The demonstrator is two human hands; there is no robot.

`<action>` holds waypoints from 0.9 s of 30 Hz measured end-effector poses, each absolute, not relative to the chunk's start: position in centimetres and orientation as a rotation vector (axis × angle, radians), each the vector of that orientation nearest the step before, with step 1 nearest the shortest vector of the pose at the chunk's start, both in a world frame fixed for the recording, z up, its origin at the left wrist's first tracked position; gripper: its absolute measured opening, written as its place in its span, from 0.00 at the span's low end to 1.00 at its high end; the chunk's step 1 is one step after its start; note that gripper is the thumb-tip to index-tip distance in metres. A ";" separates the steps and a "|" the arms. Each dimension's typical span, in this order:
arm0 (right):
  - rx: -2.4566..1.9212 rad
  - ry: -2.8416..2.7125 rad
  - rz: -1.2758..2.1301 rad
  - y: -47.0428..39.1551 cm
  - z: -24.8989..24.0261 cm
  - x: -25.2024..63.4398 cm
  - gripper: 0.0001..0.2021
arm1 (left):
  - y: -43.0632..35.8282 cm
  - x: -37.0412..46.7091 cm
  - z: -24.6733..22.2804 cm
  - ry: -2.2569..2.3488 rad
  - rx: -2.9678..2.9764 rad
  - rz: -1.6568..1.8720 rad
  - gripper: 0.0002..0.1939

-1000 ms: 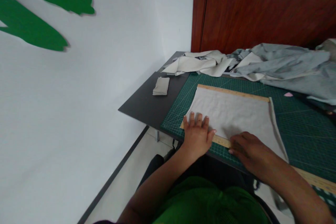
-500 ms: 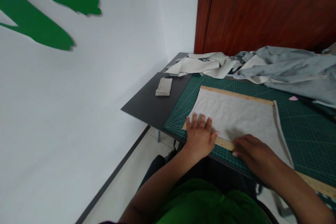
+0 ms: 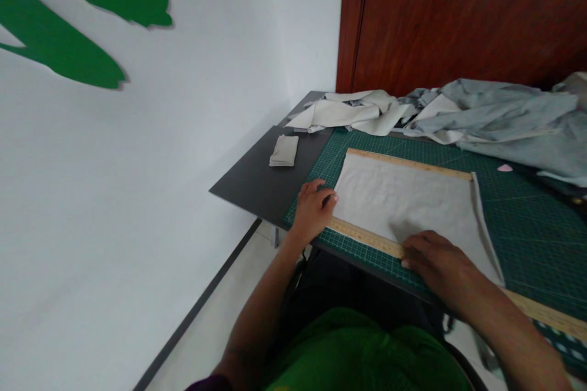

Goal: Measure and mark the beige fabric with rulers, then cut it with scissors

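A pale cloth (image 3: 403, 195) lies flat on the green cutting mat (image 3: 527, 226), its right edge turned up in a narrow fold. Along its near edge runs a wooden ruler (image 3: 367, 236), which reaches far to the right under my forearm. A second wooden ruler (image 3: 408, 163) lies along the far edge. My left hand (image 3: 314, 208) is at the cloth's near left corner, fingers loosely bent and thumb apart at the cloth's edge. With thumb and fingers close together, my right hand (image 3: 435, 259) grips the near ruler; its palm hides part of the cloth.
A small folded stack of pale cloth (image 3: 284, 151) sits on the dark tabletop (image 3: 252, 177) at left. Crumpled pale and grey fabric (image 3: 504, 113) lies along the back, before a red-brown wooden panel (image 3: 458, 18). A small pink piece (image 3: 505, 168) rests on the mat. A white wall (image 3: 160, 165) stands left.
My left hand has lifted from its flat spread on the cloth and ruler and moved left to the cloth's left edge, fingers now bent. My right hand stays on the ruler.
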State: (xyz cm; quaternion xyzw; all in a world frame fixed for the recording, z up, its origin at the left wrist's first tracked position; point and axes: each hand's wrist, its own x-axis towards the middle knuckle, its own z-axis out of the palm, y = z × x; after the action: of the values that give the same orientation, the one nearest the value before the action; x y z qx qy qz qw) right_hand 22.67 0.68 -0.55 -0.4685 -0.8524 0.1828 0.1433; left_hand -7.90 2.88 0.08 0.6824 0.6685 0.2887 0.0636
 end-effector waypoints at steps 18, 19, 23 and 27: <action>-1.350 -2.464 0.513 0.4 0.2 22.5 0.08 | 3.4 -9.0 0.0 1.929 2.118 0.727 0.13; -1.357 -2.458 0.518 0.4 0.3 22.5 0.08 | 3.4 -8.9 0.0 1.939 2.108 0.730 0.13; -1.376 -2.459 0.558 0.5 0.4 22.5 0.07 | 3.6 -8.8 0.1 1.942 2.070 0.769 0.11; -1.383 -2.462 0.557 0.6 0.3 22.5 0.08 | 3.8 -8.7 0.2 1.959 2.039 0.783 0.10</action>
State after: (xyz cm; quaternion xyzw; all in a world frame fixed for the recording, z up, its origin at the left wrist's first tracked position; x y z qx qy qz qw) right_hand 22.51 0.56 0.27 -0.4763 -0.8480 0.1917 0.1312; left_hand -8.72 3.75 0.20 0.6913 0.6640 0.2655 0.1036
